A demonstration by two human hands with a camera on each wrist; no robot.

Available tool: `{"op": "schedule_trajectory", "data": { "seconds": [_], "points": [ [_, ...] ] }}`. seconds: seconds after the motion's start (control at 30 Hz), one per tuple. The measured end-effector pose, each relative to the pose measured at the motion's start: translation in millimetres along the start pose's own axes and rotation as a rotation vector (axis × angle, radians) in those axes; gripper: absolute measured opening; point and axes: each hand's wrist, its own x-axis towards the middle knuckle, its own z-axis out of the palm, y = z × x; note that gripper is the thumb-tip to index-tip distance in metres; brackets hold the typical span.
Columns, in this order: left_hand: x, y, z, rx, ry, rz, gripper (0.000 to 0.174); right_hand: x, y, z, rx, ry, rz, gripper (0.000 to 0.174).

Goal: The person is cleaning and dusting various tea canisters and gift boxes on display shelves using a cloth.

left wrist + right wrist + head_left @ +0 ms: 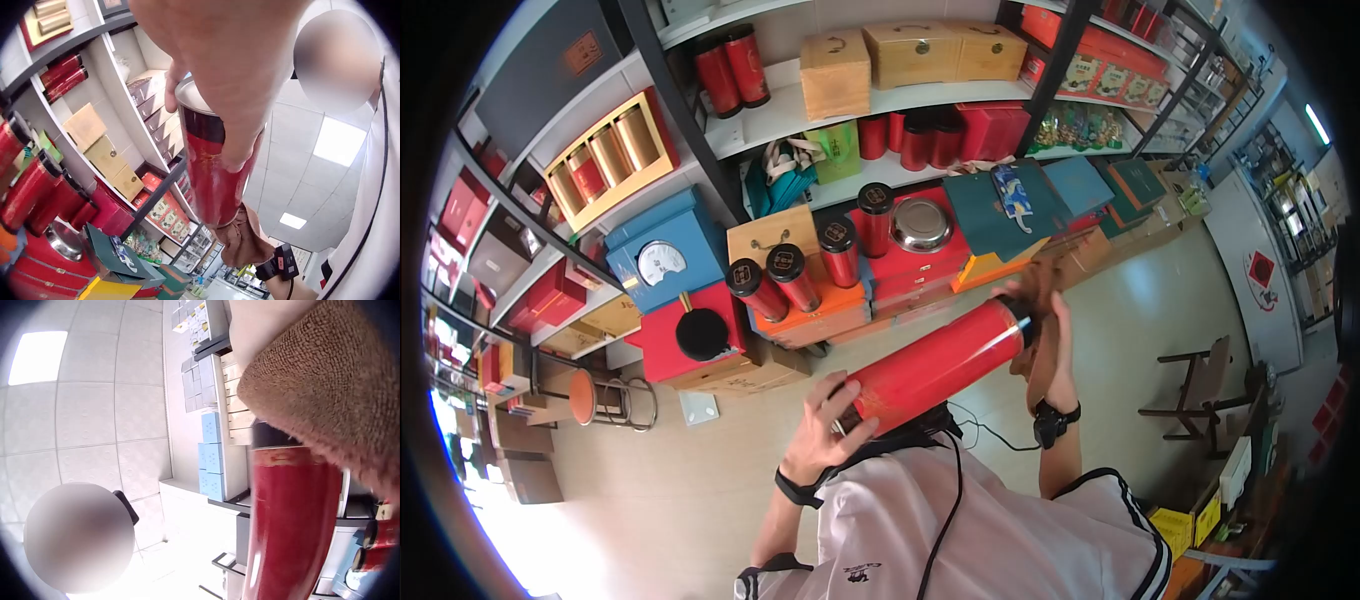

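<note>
A long red tea canister (pixel 940 365) with dark ends is held aslant in front of my body. My left hand (pixel 818 440) grips its lower-left end, fingers and thumb on either side; the left wrist view shows its pale, round end face (pixel 197 97) beside that hand. At the upper-right end my right hand (pixel 1061 345) holds a brown cloth (pixel 240 240) against the canister. Close up in the right wrist view, the towelling cloth (pixel 325 375) covers part of the dark end and hides most of the fingers.
Several red canisters with black lids (pixel 788 270) stand on boxes ahead, near a round metal tin (pixel 921 224) and a black round object (pixel 702 334). Shelves behind hold wooden boxes (pixel 912 55). A stool (pixel 605 398) is at left, a wooden chair (pixel 1195 388) at right.
</note>
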Motion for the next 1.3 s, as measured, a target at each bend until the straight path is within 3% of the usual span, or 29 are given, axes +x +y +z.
{"op": "schedule_trajectory", "data": {
  "seconds": [0.07, 0.1, 0.17, 0.2, 0.23, 0.3, 0.33, 0.4, 0.43, 0.5, 0.53, 0.57, 0.6, 0.63, 0.7, 0.73, 0.77, 0.87, 0.93, 0.97, 1.03, 1.07, 1.1, 1.17, 1.3],
  "points": [
    [5, 9, 4, 0.096, -0.107, 0.172, 0.048, -3, -6, -15, -0.014, -0.047, -0.249, 0.076],
    [1, -12, -39, 0.144, -0.192, 0.206, 0.048, 2, 34, 18, 0.089, -0.055, -0.241, 0.076],
    [-2, 0, -23, 0.204, -0.239, 0.229, 0.050, -6, 40, 12, -0.508, -0.020, -0.409, 0.069],
    [-2, 8, -12, 0.196, -0.220, 0.235, 0.050, -11, 51, 6, -0.720, -0.023, -0.364, 0.064],
    [-1, 10, -9, 0.196, -0.230, 0.232, 0.050, -13, 63, 14, -0.703, -0.135, -0.216, 0.060],
    [2, 11, -6, 0.214, -0.284, 0.274, 0.047, -16, 84, 52, -0.800, -0.266, -0.580, 0.051],
    [8, 11, -8, 0.242, -0.346, 0.305, 0.045, -25, 94, 68, -0.793, -0.279, -0.578, 0.051],
    [-3, 4, -1, 0.256, -0.352, 0.287, 0.045, -47, 104, 90, -0.708, -0.484, -0.579, 0.057],
    [-11, -3, 2, 0.258, -0.358, 0.290, 0.046, -52, 91, 103, -0.739, -0.621, -0.604, 0.060],
    [-12, -2, 0, 0.259, -0.301, 0.272, 0.046, -42, 90, 96, -0.891, -0.687, -0.668, 0.062],
    [-4, 6, -2, 0.259, -0.304, 0.285, 0.045, -41, 106, 94, -0.352, -0.559, -0.390, 0.060],
    [1, 11, -4, 0.259, -0.306, 0.298, 0.044, -23, 101, 80, -0.512, -0.485, -0.359, 0.058],
    [1, 17, -17, 0.256, -0.317, 0.319, 0.042, -10, 108, 83, -0.470, -0.380, -0.364, 0.054],
    [-1, 19, -16, 0.277, -0.316, 0.311, 0.042, 0, 107, 70, -0.465, -0.402, -0.368, 0.054],
    [-6, 24, -12, 0.238, -0.266, 0.314, 0.040, 20, 102, 51, -0.910, -0.390, -0.550, 0.051],
    [-9, 25, -10, 0.241, -0.248, 0.305, 0.039, -8, 91, 78, -0.576, -0.419, -0.416, 0.050],
    [-11, 24, -9, 0.257, -0.241, 0.294, 0.039, -21, 96, 83, -0.450, -0.512, -0.256, 0.048],
    [-16, 16, -8, 0.263, -0.266, 0.271, 0.040, -53, 96, 106, -0.546, -0.602, -0.389, 0.049],
    [-25, 19, -12, 0.192, -0.237, 0.218, 0.043, -54, 80, 119, -0.897, -0.754, -0.724, 0.049],
    [-25, 21, -16, 0.195, -0.237, 0.227, 0.043, -50, 86, 116, -0.896, -0.749, -0.732, 0.049],
    [-23, 24, -29, 0.252, -0.320, 0.162, 0.044, -36, 109, 105, -0.546, -0.666, -0.394, 0.045],
    [-26, 25, -34, 0.239, -0.327, 0.114, 0.041, -29, 115, 106, -0.280, -0.520, -0.224, 0.040],
    [-29, 26, -40, 0.246, -0.325, 0.124, 0.041, -14, 104, 101, -0.627, -0.406, -0.306, 0.042],
    [-33, 27, -46, 0.219, -0.246, 0.015, 0.042, 14, 119, 72, -0.650, -0.305, -0.310, 0.046],
    [-39, 32, -64, 0.195, -0.108, -0.164, 0.048, 36, 140, 69, -0.618, -0.248, -0.392, 0.051]
  ]
}}
